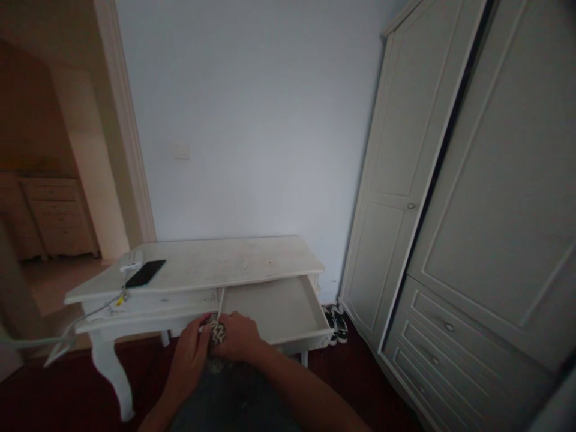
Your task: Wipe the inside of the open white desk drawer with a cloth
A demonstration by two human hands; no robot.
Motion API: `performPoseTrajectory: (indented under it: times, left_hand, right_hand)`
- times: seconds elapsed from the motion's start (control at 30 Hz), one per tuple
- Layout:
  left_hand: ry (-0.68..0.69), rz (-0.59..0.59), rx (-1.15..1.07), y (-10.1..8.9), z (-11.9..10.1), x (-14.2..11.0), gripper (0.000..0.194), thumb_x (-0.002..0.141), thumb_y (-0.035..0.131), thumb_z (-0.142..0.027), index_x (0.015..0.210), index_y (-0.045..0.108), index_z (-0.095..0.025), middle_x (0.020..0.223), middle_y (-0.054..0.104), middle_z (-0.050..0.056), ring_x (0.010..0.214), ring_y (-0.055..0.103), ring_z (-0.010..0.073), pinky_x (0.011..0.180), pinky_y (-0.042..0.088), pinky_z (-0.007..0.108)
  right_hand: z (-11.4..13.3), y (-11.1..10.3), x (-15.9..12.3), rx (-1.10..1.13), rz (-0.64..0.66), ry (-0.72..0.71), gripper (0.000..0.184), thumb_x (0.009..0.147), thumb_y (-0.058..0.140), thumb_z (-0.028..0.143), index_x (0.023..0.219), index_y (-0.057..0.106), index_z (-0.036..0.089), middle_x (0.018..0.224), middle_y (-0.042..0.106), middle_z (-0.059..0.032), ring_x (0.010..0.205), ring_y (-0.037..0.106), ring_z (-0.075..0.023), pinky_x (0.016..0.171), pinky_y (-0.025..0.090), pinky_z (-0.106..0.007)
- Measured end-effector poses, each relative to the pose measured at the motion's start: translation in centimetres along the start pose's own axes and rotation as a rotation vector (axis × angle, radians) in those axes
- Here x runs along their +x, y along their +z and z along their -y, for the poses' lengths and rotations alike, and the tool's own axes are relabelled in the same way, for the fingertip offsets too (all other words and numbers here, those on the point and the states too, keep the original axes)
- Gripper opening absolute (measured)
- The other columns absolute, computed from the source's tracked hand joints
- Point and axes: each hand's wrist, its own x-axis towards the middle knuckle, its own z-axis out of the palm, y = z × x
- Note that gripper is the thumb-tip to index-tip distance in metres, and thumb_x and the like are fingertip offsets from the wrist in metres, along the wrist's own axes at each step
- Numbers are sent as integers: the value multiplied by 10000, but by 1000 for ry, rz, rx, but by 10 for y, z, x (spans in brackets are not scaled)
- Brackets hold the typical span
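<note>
Close to my body, in front of the white desk (234, 255), my left hand (191, 351) and my right hand (240, 337) are together. Both are closed on a bunched patterned cloth (216, 331) in dark and pale tones; its exact kind is unclear, and my fingers hide much of it. Just right of my right hand, the desk's right drawer (279, 306) is pulled out, and its pale bottom shows. The left drawer (166, 300) is closed.
A black phone (146, 273) and a white box-like device (131, 261) lie at the desk's left end, with a white cable (96, 311) trailing off left. Dark shoes (338, 323) stand on the floor beyond the drawer. A tall white wardrobe (387, 240) fills the right side.
</note>
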Motion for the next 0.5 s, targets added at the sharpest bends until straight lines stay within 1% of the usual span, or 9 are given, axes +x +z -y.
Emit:
performPoseTrajectory:
  times: [0.07, 0.13, 0.17, 0.2, 0.27, 0.33, 0.37, 0.43, 0.5]
  left_hand:
    - [63, 0, 63, -5, -12, -3, 471, 1036, 367, -487, 1371, 564, -222, 1395, 646, 123, 1323, 582, 295, 1194, 432, 547]
    - [143, 38, 134, -5, -18, -5, 520, 1024, 415, -509, 1461, 503, -240, 1496, 572, 129, 1401, 516, 311, 1222, 389, 565]
    - [178, 59, 171, -3, -20, -5, 570, 1011, 453, -523, 1510, 458, -246, 1544, 527, 136, 1436, 482, 320, 1230, 375, 568]
    - [214, 84, 212, -1, -20, -4, 640, 988, 506, -540, 1552, 412, -252, 1584, 482, 144, 1464, 448, 332, 1233, 366, 570]
    - [289, 172, 306, 1, -22, 0, 814, 905, 640, -573, 1601, 354, -264, 1632, 416, 162, 1493, 398, 366, 1224, 366, 572]
    - [307, 304, 432, 0, -28, 9, 946, 791, 763, -567, 1603, 368, -285, 1625, 421, 175, 1467, 412, 404, 1166, 416, 580]
    - [289, 378, 506, -2, -32, 15, 970, 742, 799, -545, 1589, 394, -301, 1595, 457, 177, 1428, 447, 420, 1107, 459, 581]
    - [243, 515, 644, -7, -44, 30, 893, 702, 807, -485, 1521, 484, -329, 1479, 565, 164, 1315, 539, 423, 966, 527, 543]
    - [212, 619, 718, -13, -51, 45, 720, 711, 771, -433, 1400, 587, -336, 1328, 656, 133, 1191, 621, 389, 867, 543, 469]
  right_hand:
    - [6, 3, 14, -5, 8, -43, 626, 742, 777, 504, 1312, 619, 298, 1207, 698, -110, 1011, 739, -359, 845, 598, -493]
    - [6, 4, 26, 31, 27, -27, 598, 745, 799, 420, 1295, 618, 271, 1260, 683, -136, 1061, 726, -377, 871, 590, -506]
    - [2, 3, 30, 96, 32, -7, 607, 738, 815, 390, 1293, 607, 258, 1272, 681, -137, 1087, 719, -375, 893, 584, -498]
    - [-4, 2, 33, 197, 43, 9, 651, 727, 835, 363, 1314, 579, 251, 1271, 686, -126, 1106, 713, -357, 920, 577, -479]
    - [-19, -3, 34, 459, 101, 6, 826, 689, 877, 318, 1407, 475, 245, 1253, 701, -82, 1124, 704, -296, 966, 559, -418]
    - [-37, -9, 27, 671, 215, -12, 968, 651, 914, 315, 1468, 402, 238, 1270, 697, -56, 1141, 689, -253, 977, 550, -371]
    - [-45, -14, 22, 728, 268, -14, 968, 651, 922, 344, 1469, 415, 237, 1292, 689, -54, 1158, 679, -249, 977, 547, -363]
    - [-60, -23, 7, 741, 319, -23, 847, 694, 904, 441, 1419, 517, 241, 1327, 680, -57, 1198, 660, -264, 988, 538, -368]
    - [-73, -33, -11, 644, 318, -61, 751, 734, 873, 531, 1379, 597, 263, 1347, 686, -55, 1225, 651, -287, 1024, 516, -389]
